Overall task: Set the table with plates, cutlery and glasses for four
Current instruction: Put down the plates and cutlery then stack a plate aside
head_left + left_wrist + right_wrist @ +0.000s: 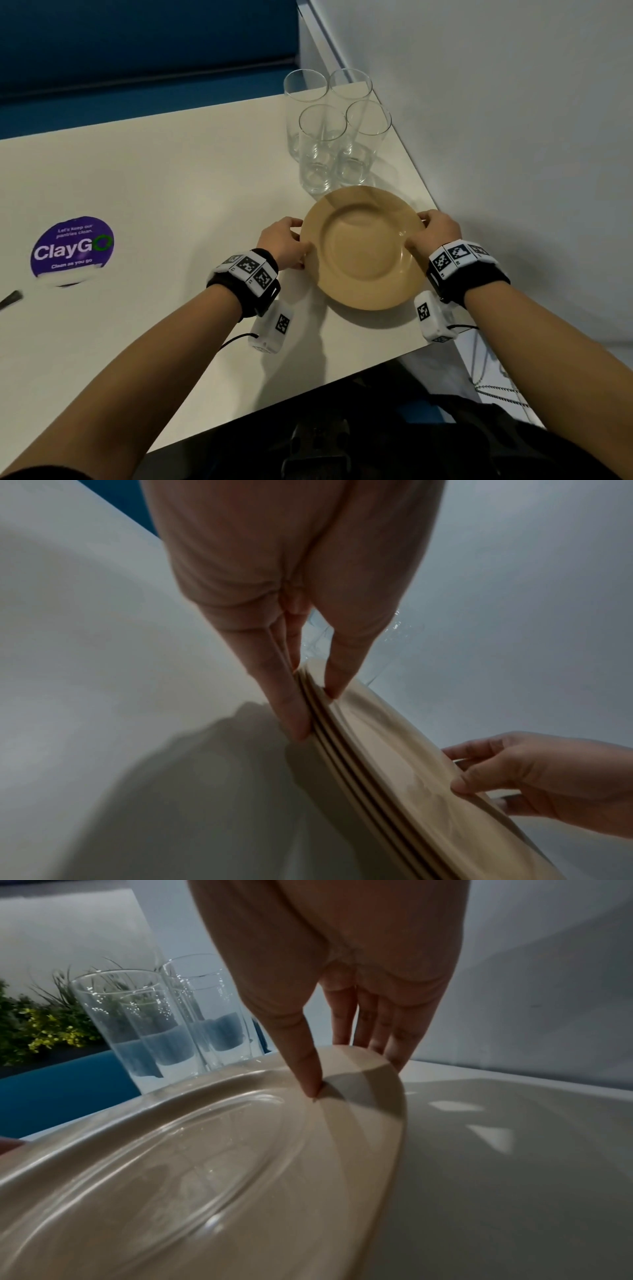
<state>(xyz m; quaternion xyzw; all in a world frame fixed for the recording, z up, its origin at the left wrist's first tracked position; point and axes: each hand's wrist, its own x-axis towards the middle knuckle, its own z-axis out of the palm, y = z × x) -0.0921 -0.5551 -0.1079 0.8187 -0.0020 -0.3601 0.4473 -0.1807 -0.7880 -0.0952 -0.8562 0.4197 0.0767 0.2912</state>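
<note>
- Both hands, left hand [286,241] and right hand [435,229], pinch opposite rims of the plate stack [363,246].
- Glasses [337,126] stand just beyond; the stack is perhaps four plates.

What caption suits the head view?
Both hands, left and right, grip stacked tan plates beside four glasses.

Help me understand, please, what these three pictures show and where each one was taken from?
No machine here: a person wears three cameras. The head view looks down at the left hand and right hand, each gripping one side of a stack of tan plates at a white table's corner. The left wrist view shows several stacked rims, thumb on top. The right wrist view shows the top plate's face. Four empty glasses stand behind; a purple ClayGo sticker lies on the left.
</note>
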